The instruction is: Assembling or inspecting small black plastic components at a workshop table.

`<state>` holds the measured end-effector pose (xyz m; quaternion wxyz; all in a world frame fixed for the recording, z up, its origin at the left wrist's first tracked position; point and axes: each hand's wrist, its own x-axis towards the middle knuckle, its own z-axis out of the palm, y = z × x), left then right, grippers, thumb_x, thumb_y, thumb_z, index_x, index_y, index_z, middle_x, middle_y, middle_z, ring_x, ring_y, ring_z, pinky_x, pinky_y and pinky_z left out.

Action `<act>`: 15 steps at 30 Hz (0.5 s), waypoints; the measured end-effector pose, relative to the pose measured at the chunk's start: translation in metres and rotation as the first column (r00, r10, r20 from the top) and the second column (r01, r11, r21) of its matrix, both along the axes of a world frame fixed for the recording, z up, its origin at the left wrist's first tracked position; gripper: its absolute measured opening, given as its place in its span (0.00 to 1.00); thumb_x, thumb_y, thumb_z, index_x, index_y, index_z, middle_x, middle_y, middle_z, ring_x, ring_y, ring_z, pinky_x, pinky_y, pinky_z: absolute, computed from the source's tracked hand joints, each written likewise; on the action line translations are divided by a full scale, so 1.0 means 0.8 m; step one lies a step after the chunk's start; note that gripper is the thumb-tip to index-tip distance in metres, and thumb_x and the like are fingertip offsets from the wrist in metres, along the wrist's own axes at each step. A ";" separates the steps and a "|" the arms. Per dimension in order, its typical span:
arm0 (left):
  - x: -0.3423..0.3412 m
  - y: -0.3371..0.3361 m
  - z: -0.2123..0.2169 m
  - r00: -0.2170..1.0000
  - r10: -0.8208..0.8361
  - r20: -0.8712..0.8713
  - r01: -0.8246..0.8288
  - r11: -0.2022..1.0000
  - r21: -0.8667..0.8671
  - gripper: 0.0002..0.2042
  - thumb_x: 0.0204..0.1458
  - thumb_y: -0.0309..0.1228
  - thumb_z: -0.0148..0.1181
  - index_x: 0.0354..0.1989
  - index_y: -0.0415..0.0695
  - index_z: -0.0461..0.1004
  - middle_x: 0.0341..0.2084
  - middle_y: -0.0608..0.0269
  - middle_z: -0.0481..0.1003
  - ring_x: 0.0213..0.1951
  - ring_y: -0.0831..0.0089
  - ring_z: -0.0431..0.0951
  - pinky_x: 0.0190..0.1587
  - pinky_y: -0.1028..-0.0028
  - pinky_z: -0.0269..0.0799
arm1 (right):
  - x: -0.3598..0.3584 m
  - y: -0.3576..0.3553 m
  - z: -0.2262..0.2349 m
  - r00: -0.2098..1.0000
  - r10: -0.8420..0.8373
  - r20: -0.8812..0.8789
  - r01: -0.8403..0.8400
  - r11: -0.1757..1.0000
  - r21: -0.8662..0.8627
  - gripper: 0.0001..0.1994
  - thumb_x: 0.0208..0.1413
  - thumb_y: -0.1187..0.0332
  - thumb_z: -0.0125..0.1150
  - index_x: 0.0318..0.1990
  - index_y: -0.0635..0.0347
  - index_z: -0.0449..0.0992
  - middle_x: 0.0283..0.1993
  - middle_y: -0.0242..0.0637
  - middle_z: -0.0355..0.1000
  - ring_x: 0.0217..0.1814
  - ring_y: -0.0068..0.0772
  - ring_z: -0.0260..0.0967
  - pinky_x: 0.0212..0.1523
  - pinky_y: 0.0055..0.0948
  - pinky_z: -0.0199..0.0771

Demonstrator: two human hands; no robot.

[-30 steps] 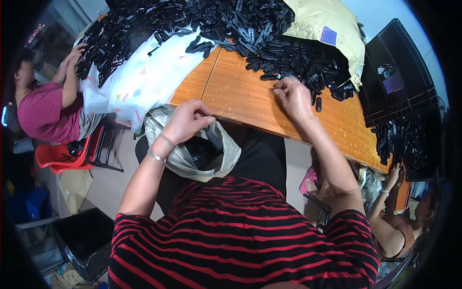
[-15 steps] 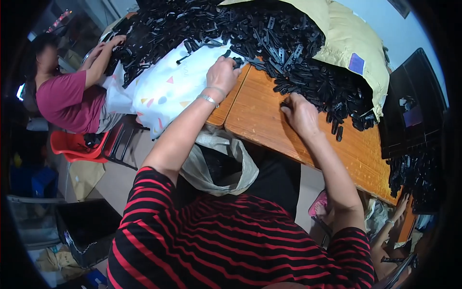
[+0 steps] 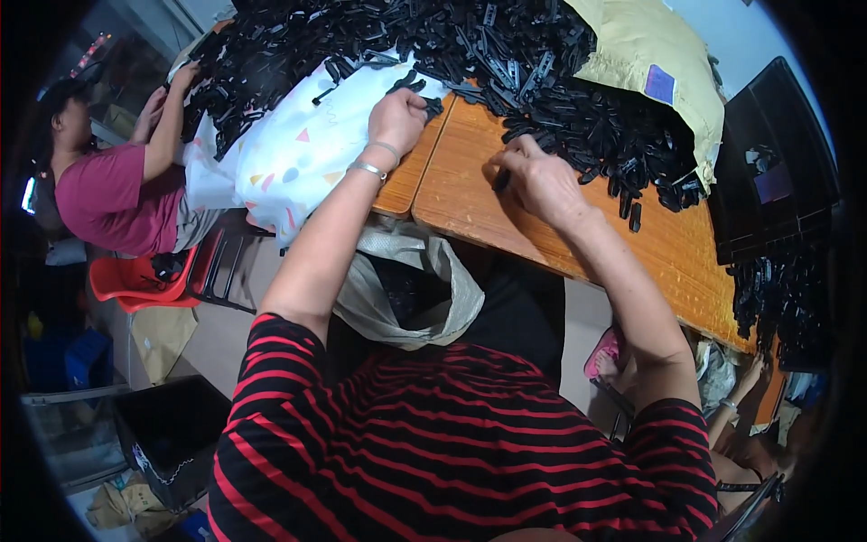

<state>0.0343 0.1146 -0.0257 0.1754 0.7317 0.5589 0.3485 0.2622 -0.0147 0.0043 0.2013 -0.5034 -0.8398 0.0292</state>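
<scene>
My left hand is closed around a few black plastic pieces, at the edge of a white plastic bag with coloured shapes. Their exact kind is too small to tell; they look long and narrow, like clips. Over the wooden table, my right hand pinches one small black plastic piece between thumb and fingers. Just beyond both hands spreads a large heap of similar black pieces.
A yellow sack lies at the far right, its mouth over the heap. Below the table edge hangs an open whitish woven sack. A co-worker in a magenta shirt sits at the left. Another person's arm shows at the lower right.
My right hand has drawn back from the heap's edge, slightly left, with a black piece now visible in its fingers. My left hand stays closed on its pieces near the white bag.
</scene>
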 end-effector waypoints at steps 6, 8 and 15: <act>0.012 -0.042 0.013 0.660 0.162 0.734 0.410 0.741 -0.532 0.11 0.51 0.19 0.57 0.43 0.33 0.72 0.30 0.62 0.76 0.28 0.78 0.76 0.30 0.83 0.74 | -0.014 -0.009 -0.014 0.991 -0.132 0.003 0.132 0.989 -0.073 0.11 0.42 0.68 0.66 0.35 0.58 0.75 0.35 0.42 0.71 0.36 0.47 0.71 0.35 0.40 0.72; 0.014 -0.050 0.015 0.583 0.245 0.775 0.463 0.684 -0.564 0.19 0.51 0.20 0.58 0.52 0.36 0.66 0.33 0.61 0.75 0.29 0.76 0.76 0.32 0.80 0.77 | -0.030 -0.013 -0.020 0.982 -0.186 -0.039 0.182 0.979 -0.091 0.12 0.44 0.65 0.67 0.35 0.59 0.75 0.34 0.42 0.71 0.36 0.47 0.71 0.36 0.39 0.72; 0.040 -0.067 0.026 0.479 0.218 0.850 0.626 0.594 -0.505 0.24 0.53 0.21 0.55 0.59 0.40 0.59 0.36 0.60 0.75 0.35 0.74 0.76 0.37 0.80 0.77 | -0.026 -0.003 -0.015 0.795 -0.267 -0.545 0.266 0.960 -0.083 0.15 0.54 0.61 0.57 0.38 0.66 0.72 0.25 0.44 0.73 0.26 0.41 0.73 0.30 0.37 0.72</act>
